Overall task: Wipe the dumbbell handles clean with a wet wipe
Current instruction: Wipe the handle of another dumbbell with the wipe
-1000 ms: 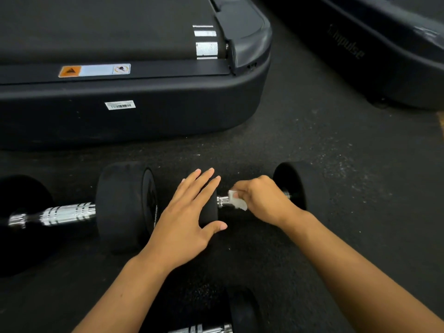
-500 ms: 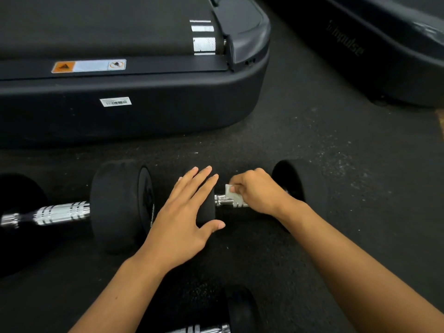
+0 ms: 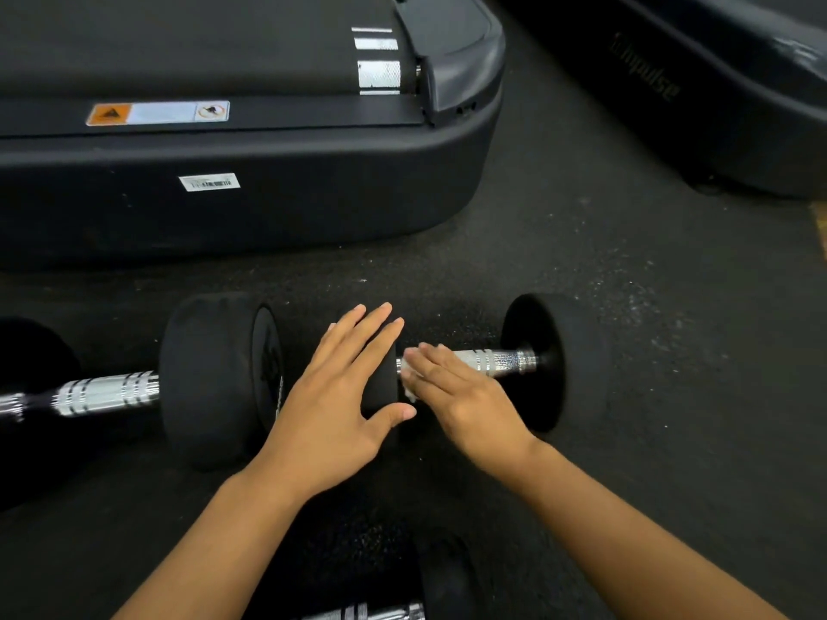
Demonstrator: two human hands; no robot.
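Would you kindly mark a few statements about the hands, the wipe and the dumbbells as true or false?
1. The left hand rests flat on a black dumbbell head. True.
2. The right hand presses a white wet wipe against the chrome handle. True.
3. The wipe lies on the floor beside the treadmill. False: it is under the right hand's fingers, at the handle.
4. Only one dumbbell is visible. False: a second dumbbell lies at left.

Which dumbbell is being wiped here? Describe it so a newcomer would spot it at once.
Start at the big black treadmill; on the floor in front of it lie dumbbells. The dumbbell being wiped is the right one of the front row. Unlike the left dumbbell, its head is steadied by the left hand while the right hand presses a white wipe on its handle.
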